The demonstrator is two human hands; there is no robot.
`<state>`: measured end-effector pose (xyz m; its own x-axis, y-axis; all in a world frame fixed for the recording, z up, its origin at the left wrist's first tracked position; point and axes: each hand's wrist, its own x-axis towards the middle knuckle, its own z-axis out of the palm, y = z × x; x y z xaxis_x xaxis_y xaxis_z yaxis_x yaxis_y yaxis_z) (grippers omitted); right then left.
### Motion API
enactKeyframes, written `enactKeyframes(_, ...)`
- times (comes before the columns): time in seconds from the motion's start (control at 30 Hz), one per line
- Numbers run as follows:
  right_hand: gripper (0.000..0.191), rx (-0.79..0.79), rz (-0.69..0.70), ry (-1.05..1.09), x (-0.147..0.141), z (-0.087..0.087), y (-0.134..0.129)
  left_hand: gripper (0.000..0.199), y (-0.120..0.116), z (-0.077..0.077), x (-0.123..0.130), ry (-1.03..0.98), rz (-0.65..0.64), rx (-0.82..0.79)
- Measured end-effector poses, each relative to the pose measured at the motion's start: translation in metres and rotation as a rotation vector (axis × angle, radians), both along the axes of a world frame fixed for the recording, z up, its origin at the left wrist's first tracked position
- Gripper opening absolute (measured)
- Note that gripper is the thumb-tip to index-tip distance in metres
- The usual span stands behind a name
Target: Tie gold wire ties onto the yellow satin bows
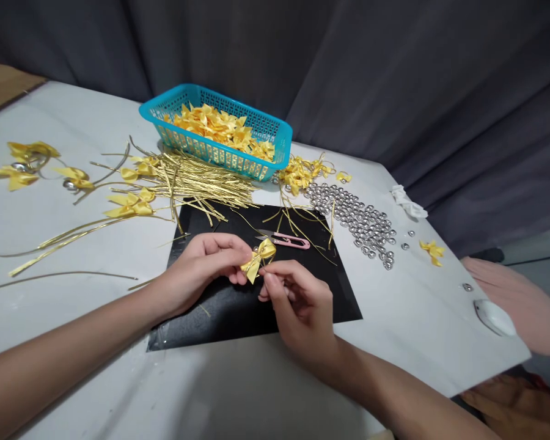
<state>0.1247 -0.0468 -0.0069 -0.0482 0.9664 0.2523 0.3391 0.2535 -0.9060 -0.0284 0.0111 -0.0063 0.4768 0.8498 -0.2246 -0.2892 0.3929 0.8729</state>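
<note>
Over a black mat (229,327), my left hand (211,263) pinches a yellow ribbon bow (266,249) by its left side. The bow's loop points up and right, and a tail hangs down. My right hand (305,299) is closed, thumb and forefinger together at the bow's lower right. A thin gold cord (263,263) runs at the bow towards those fingertips; its end is hidden in them. Just beyond my hands, a pair of pink-handled thread snips (293,241) lies on the mat.
Behind stands a blue basket (282,140) heaped with yellow bows. Gold cords (201,180) lie in a pile before it. Silver rings (352,217) spread to the right, near a white mouse (494,318). Corded bows (135,203) lie left. A grey curtain (348,73) hangs behind the table.
</note>
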Motion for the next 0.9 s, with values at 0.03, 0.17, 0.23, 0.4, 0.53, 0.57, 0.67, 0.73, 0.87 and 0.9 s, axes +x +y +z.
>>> enactKeyframes(0.03,0.011,0.003,-0.003,-0.004,0.0,0.0002,-0.0002,0.01,-0.0003,0.0,-0.0004,-0.003,-0.009,0.002)
enactKeyframes(0.17,0.011,0.004,-0.01,-0.017,0.0005,0.0009,-0.0009,0.011,-0.0012,-0.0007,-0.0016,-0.002,-0.033,0.0)
enactKeyframes(0.23,0.011,-0.001,-0.009,-0.017,0.0006,0.0012,-0.001,0.011,-0.0011,-0.0013,-0.002,0.004,-0.038,-0.001)
enactKeyframes(0.4,0.011,0.008,-0.007,-0.018,0.0005,0.0016,-0.0007,0.011,-0.0002,-0.0021,-0.0018,0.025,-0.03,0.001)
enactKeyframes(0.53,0.011,0.011,-0.008,-0.014,0.0011,0.0014,-0.0005,0.009,0.0003,-0.0017,-0.001,0.029,-0.029,-0.008)
enactKeyframes(0.57,0.012,0.01,-0.008,-0.016,0.0014,0.0012,-0.0005,0.009,0.0002,-0.0015,-0.001,0.027,-0.03,-0.011)
enactKeyframes(0.67,0.011,0.015,-0.009,-0.031,0.0019,0.0,-0.0001,0.009,-0.0009,-0.0009,-0.0013,0.012,-0.024,-0.018)
enactKeyframes(0.73,0.011,0.023,-0.01,-0.039,0.002,-0.0007,0.0001,0.01,-0.0018,-0.0004,-0.0017,0.005,-0.013,-0.017)
enactKeyframes(0.87,0.011,0.031,-0.012,-0.056,0.0019,-0.0006,-0.0003,0.011,-0.002,0.0007,-0.0014,0.024,-0.015,-0.003)
enactKeyframes(0.9,0.011,0.031,-0.012,-0.063,0.002,-0.0004,-0.0004,0.01,-0.0018,0.001,-0.0011,0.029,-0.016,-0.002)
